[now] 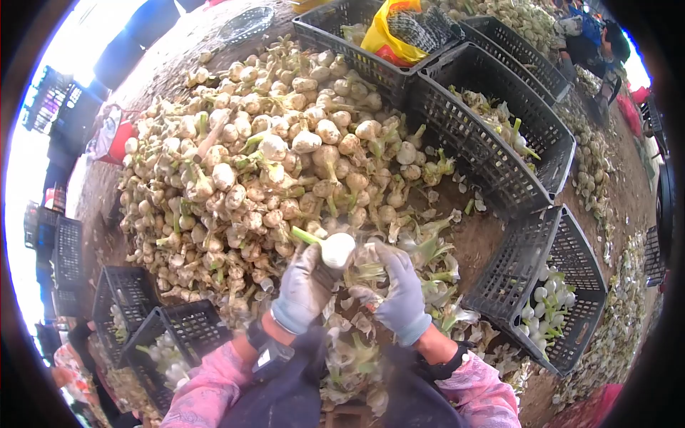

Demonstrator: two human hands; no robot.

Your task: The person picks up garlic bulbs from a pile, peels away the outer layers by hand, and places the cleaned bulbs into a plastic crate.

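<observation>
My left hand point(303, 287), in a grey work glove, grips a clean white garlic bulb point(337, 250) with a short green stem point(305, 235) pointing up and left. Just right of the bulb is my right hand point(399, 289), gloved too, its thumb and fingers apart and a little blurred. Between them I see nothing held. Beyond both hands rises a big heap of unpeeled garlic point(264, 171), brownish and dirty. Loose garlic skins point(435, 250) and leaves lie around and below my hands.
On the right, a tilted black crate point(499, 267) holds peeled white bulbs. More black crates point(492, 167) stand at the upper right, one with a yellow bag point(392, 32). Black crates point(189, 324) with white bulbs sit at lower left. A person point(596, 50) works at far upper right.
</observation>
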